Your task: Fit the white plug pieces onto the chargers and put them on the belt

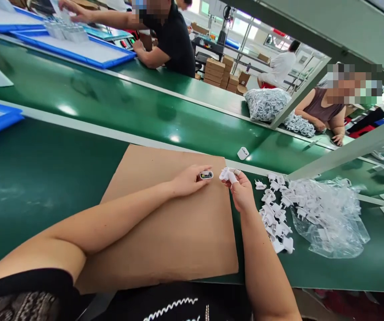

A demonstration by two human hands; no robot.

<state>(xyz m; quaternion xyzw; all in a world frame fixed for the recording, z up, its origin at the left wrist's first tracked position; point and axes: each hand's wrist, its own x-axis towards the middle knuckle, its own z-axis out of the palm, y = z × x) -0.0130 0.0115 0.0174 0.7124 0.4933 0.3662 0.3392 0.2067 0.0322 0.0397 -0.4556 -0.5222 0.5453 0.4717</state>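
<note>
Plug at 3 o'clock from shell, apart

My left hand pinches the shell, mouth's long axis roughly 9-to-3. My right hand pinches the plug just beside it. Loose plugs at 4 o'clock, right hand nearer.

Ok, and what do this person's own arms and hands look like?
Left forearm and right forearm are bare. The black left sleeve has a lacy-looking patterned panel. The right hand wears white finger coverings; none show on the left hand.
</note>
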